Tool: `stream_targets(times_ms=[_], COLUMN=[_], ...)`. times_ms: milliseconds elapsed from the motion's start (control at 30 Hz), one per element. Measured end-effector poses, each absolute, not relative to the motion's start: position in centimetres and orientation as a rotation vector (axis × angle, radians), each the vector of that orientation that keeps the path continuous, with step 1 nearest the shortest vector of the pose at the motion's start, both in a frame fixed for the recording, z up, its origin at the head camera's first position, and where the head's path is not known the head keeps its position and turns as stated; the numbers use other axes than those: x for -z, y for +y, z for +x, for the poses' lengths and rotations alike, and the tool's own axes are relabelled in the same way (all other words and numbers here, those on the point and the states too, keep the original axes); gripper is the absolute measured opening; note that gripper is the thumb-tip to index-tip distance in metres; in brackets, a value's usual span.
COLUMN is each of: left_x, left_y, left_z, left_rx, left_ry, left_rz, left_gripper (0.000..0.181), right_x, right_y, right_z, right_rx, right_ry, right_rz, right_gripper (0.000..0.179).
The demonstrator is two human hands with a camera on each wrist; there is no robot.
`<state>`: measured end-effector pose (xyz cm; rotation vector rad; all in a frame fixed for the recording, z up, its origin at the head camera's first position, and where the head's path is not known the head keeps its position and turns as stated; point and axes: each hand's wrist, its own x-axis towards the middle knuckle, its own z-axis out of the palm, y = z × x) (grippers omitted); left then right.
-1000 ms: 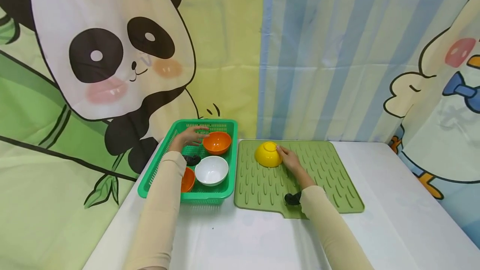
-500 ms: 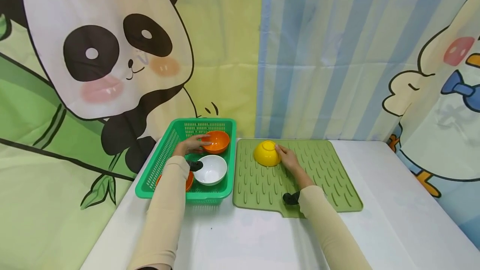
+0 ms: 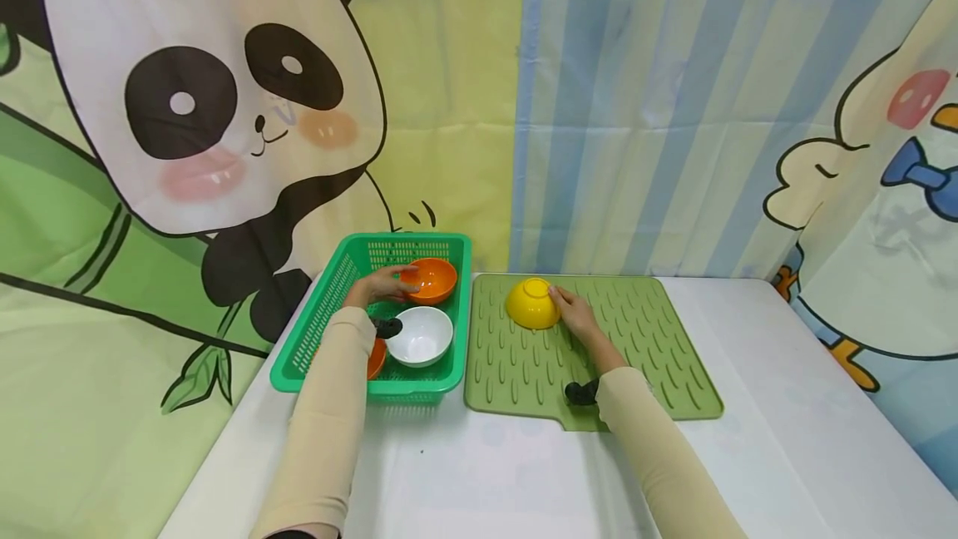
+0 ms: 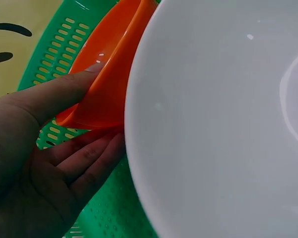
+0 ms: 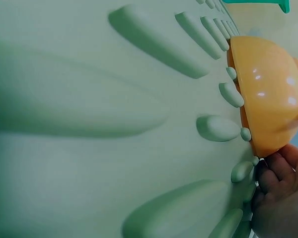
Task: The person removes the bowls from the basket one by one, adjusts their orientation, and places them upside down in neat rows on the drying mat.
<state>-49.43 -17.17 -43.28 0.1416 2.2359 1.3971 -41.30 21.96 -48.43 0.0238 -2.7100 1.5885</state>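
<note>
My left hand (image 3: 377,286) reaches into the green basket (image 3: 410,388) and holds the near-left rim of an upright orange bowl (image 3: 437,282). The left wrist view has the thumb over the rim of this orange bowl (image 4: 103,101), the other fingers beneath its outer side. On the green drying mat (image 3: 516,368), a yellow bowl (image 3: 528,308) sits upside down. My right hand (image 3: 575,316) grips its right side, thumb up near the base. Seen from the right wrist, fingers curl at the lower edge of the yellow bowl (image 5: 268,91), which rests on the mat's ridges.
A white bowl (image 3: 421,338) stands upright in the basket, in front of the held orange one. Another orange bowl (image 3: 377,358) is partly hidden by my left sleeve. The white table (image 3: 464,481) extends in front, and a patterned curtain (image 3: 644,106) hangs behind.
My left hand has come down and right onto the orange bowl's rim and taken hold of it. The right hand and yellow bowl stay in place.
</note>
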Motion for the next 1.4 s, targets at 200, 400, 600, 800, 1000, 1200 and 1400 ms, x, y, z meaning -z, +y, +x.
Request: stream_targets(times_ms=[200, 400, 600, 800, 1000, 1200, 1400], left_x=[42.6, 40.7, 37.1, 33.4, 29.8, 28.5, 28.2], left_y=[-17.7, -18.3, -17.5, -15.6, -12.5, -10.0, -8.2], left_z=[-49.0, -48.2, -46.6, -43.6, -38.6, -35.3, -32.8], left_rx=[-1.396, -1.315, -1.364, -1.509, -1.522, -1.476, -1.414], left_ry=[2.235, 2.334, 2.432, 2.400, 2.288, 2.144, 2.076], left_rz=[0.173, 0.262, 0.302, 0.325, 0.471, 0.610, 0.663], left_gripper=[0.060, 0.056, 0.052, 0.052, 0.054, 0.054, 0.054], right_x=[48.6, 48.7, 48.9, 48.9, 48.8, 48.7, 48.8], right_y=[21.8, 21.8, 21.7, 21.6, 21.5, 21.5, 21.6], right_z=[-41.3, -41.4, -41.3, -41.0, -40.7, -40.7, -40.8], right_rx=[-1.589, -1.599, -1.607, -1.520, -1.454, -1.387, -1.306], right_ry=[-2.714, -2.712, -2.704, -2.721, -2.737, -2.734, -2.737], right_rz=[0.023, 0.031, 0.041, 0.077, 0.106, 0.132, 0.163], right_gripper=[0.062, 0.063, 0.064, 0.062, 0.060, 0.059, 0.057])
